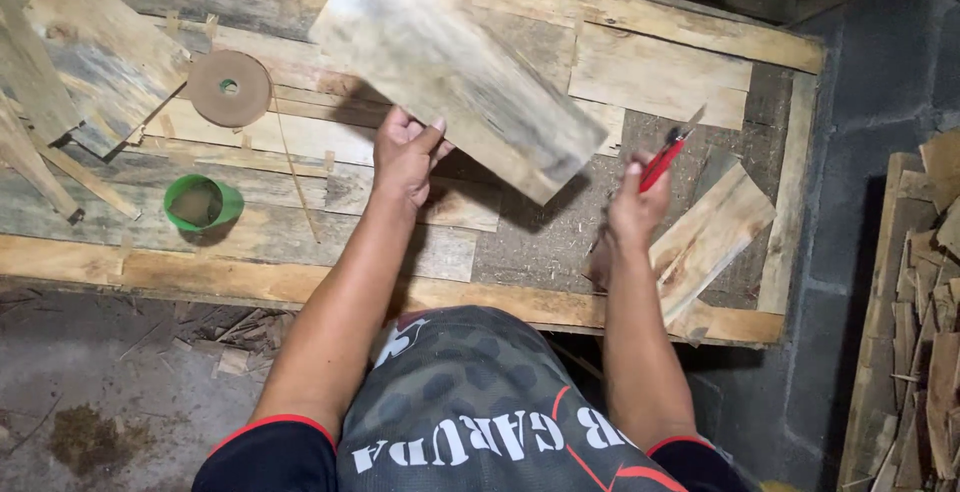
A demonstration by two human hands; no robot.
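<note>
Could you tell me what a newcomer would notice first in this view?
Probably the big weathered wooden sheet, held tilted above the workbench by the left hand at centre. To its right, the right hand grips a red utility knife. A green cup stands at left.

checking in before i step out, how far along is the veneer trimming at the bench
Done, it seems: cut sheets lie at the bench's right end, with more offcuts piled against the wall. In hand: the left hand lifts a grey-stained veneer sheet while the right hand grips a red utility knife. Left: this sheet looks uncut; the tape roll and green cup lie untouched.
</note>
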